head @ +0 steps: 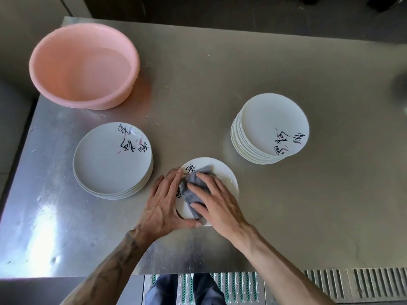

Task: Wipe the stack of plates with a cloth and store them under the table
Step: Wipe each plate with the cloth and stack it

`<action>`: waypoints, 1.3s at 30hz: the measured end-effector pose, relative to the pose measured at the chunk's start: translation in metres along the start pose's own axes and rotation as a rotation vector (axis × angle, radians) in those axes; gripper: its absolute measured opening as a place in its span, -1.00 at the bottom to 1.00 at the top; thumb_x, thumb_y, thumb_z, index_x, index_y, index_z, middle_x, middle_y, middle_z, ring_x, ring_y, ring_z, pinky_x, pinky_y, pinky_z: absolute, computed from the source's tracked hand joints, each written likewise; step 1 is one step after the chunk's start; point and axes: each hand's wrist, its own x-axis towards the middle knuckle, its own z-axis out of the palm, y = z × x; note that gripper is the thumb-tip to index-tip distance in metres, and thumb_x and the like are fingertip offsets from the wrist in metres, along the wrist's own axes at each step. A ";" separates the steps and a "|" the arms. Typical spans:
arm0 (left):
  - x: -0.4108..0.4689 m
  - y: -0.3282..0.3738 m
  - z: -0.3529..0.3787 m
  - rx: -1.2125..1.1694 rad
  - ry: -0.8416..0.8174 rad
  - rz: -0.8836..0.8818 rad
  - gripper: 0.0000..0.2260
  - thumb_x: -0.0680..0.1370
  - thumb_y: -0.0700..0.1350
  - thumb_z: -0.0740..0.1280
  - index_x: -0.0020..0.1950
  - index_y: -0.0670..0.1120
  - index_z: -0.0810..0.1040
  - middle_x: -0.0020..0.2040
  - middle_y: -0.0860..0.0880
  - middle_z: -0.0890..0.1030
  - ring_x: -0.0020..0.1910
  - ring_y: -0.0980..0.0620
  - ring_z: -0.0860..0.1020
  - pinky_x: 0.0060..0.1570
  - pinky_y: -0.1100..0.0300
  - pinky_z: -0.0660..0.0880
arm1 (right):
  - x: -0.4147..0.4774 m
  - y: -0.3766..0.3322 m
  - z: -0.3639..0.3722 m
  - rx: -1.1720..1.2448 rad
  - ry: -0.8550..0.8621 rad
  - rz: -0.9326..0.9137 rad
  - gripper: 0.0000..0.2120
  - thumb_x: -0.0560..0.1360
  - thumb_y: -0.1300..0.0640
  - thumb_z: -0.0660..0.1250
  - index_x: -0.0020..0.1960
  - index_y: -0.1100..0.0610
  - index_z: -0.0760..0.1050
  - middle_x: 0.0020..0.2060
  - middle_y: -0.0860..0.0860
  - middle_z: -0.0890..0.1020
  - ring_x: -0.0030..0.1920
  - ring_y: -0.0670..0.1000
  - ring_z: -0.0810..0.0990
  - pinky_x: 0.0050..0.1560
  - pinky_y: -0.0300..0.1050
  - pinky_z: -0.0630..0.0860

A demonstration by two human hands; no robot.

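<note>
Under my flat, open right grip [217,199], I am pressing the grey cloth [191,190] onto a single plate [224,175] on the bench [286,205]. My left grip [164,201], fingers straight, is steadying its rim. Pressing off-centre, I am risking skidding it into the plate stack [112,159] left of that grip.

Plates in stacks: two stacks, left stack [112,159] and right stack [271,126] flanking single plate [222,168].
Loose plates: one.
Per-stack count: right maybe eight, left fewer; rims too fine to tell.
Cloth [191,178]: one.
Pink basin [66,80]: one.
Hands: two, left hand [163,203], right hand [218,201].
</note>
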 end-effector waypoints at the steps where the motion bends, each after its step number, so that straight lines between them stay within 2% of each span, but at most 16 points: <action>1: 0.000 0.000 0.000 0.000 -0.001 0.001 0.28 0.25 0.62 0.37 0.65 -0.22 0.09 0.62 -0.10 0.23 0.62 -0.03 0.20 0.61 -0.04 0.09 | 0.001 0.000 0.001 -0.007 -0.003 -0.013 -0.51 0.58 -0.03 0.38 0.49 -0.01 0.45 0.53 0.01 0.32 0.49 0.07 0.31 0.48 -0.04 0.31; 5: 0.000 0.002 -0.002 0.004 -0.008 -0.002 0.30 0.22 0.63 0.37 0.66 -0.20 0.07 0.62 -0.10 0.24 0.60 -0.02 0.22 0.61 -0.04 0.09 | -0.024 0.016 -0.006 -0.097 -0.010 -0.049 -0.49 0.51 -0.04 0.45 0.44 -0.06 0.47 0.46 -0.03 0.37 0.41 0.03 0.37 0.38 -0.06 0.44; 8: 0.000 0.002 -0.003 -0.015 -0.015 -0.016 0.32 0.20 0.63 0.39 0.67 -0.16 0.04 0.62 -0.07 0.22 0.61 0.00 0.19 0.61 -0.03 0.05 | -0.031 0.036 -0.020 -0.183 0.036 0.050 -0.48 0.48 -0.04 0.48 0.40 -0.07 0.47 0.40 -0.02 0.41 0.33 0.04 0.43 0.26 -0.05 0.54; 11: 0.000 0.002 -0.003 -0.013 -0.034 -0.027 0.32 0.19 0.64 0.39 0.68 -0.14 0.04 0.63 -0.07 0.22 0.61 0.00 0.19 0.61 -0.05 0.06 | -0.003 0.031 -0.021 -0.206 0.107 0.068 -0.52 0.50 -0.05 0.44 0.39 -0.06 0.48 0.41 0.00 0.40 0.32 0.07 0.42 0.31 -0.06 0.47; 14: 0.001 0.000 -0.001 -0.008 -0.022 -0.023 0.29 0.21 0.63 0.39 0.67 -0.13 0.06 0.62 -0.06 0.23 0.62 0.00 0.19 0.59 -0.10 0.13 | 0.028 0.005 -0.007 -0.094 0.068 0.060 -0.52 0.53 -0.08 0.40 0.42 -0.06 0.46 0.46 -0.01 0.35 0.39 0.07 0.37 0.38 -0.01 0.41; 17: 0.000 -0.001 0.000 -0.003 -0.008 -0.008 0.27 0.22 0.60 0.42 0.65 -0.18 0.14 0.62 -0.07 0.25 0.61 -0.01 0.21 0.57 -0.15 0.19 | 0.015 -0.003 0.010 -0.053 0.001 -0.065 -0.52 0.55 -0.07 0.38 0.44 -0.01 0.45 0.49 0.01 0.33 0.42 0.08 0.35 0.43 0.01 0.36; 20: 0.000 -0.002 0.001 0.007 -0.011 -0.006 0.31 0.21 0.62 0.40 0.66 -0.20 0.08 0.62 -0.09 0.23 0.62 -0.02 0.20 0.59 -0.12 0.15 | -0.003 0.015 -0.002 -0.130 0.038 -0.159 -0.54 0.53 -0.04 0.42 0.41 -0.02 0.48 0.45 0.02 0.40 0.37 0.08 0.41 0.40 -0.04 0.40; 25: 0.000 0.000 -0.001 0.011 0.000 0.001 0.31 0.21 0.60 0.41 0.67 -0.17 0.04 0.63 -0.09 0.20 0.62 -0.03 0.18 0.60 -0.14 0.10 | -0.027 0.040 -0.025 -0.249 0.185 0.095 -0.60 0.46 0.15 0.50 0.28 -0.03 0.58 0.34 -0.04 0.51 0.27 0.03 0.48 0.20 -0.07 0.55; 27: -0.001 0.001 -0.001 0.023 -0.010 0.012 0.33 0.21 0.61 0.41 0.68 -0.18 0.01 0.66 -0.10 0.15 0.64 -0.03 0.14 0.60 -0.17 0.10 | -0.050 0.037 -0.018 -0.165 0.228 0.160 -0.63 0.47 0.20 0.49 0.25 0.00 0.60 0.32 -0.04 0.52 0.26 0.04 0.50 0.18 -0.07 0.57; 31: -0.003 -0.001 -0.001 0.073 -0.045 0.053 0.39 0.19 0.65 0.36 0.67 -0.25 -0.03 0.68 -0.15 0.03 0.66 -0.08 0.07 0.61 -0.20 0.05 | -0.077 0.022 -0.003 0.104 0.344 0.303 -0.70 0.56 0.21 0.38 0.27 0.03 0.62 0.33 -0.06 0.48 0.28 0.02 0.49 0.31 -0.22 0.43; 37: -0.007 0.005 -0.003 0.191 -0.032 0.121 0.23 0.34 0.59 0.27 0.61 -0.36 0.13 0.65 -0.28 0.09 0.64 -0.22 0.14 0.52 -0.36 0.19 | -0.073 0.019 -0.006 0.267 0.409 0.344 -0.73 0.59 0.27 0.36 0.25 0.08 0.63 0.28 -0.04 0.48 0.28 0.00 0.52 0.35 -0.03 0.48; 39: -0.007 0.010 -0.006 0.187 -0.035 0.106 0.18 0.37 0.58 0.24 0.59 -0.37 0.18 0.64 -0.29 0.12 0.62 -0.25 0.18 0.53 -0.35 0.18 | -0.073 0.019 -0.012 0.296 0.440 0.334 -0.74 0.60 0.28 0.34 0.24 0.09 0.62 0.27 -0.03 0.48 0.29 -0.03 0.52 0.36 -0.07 0.46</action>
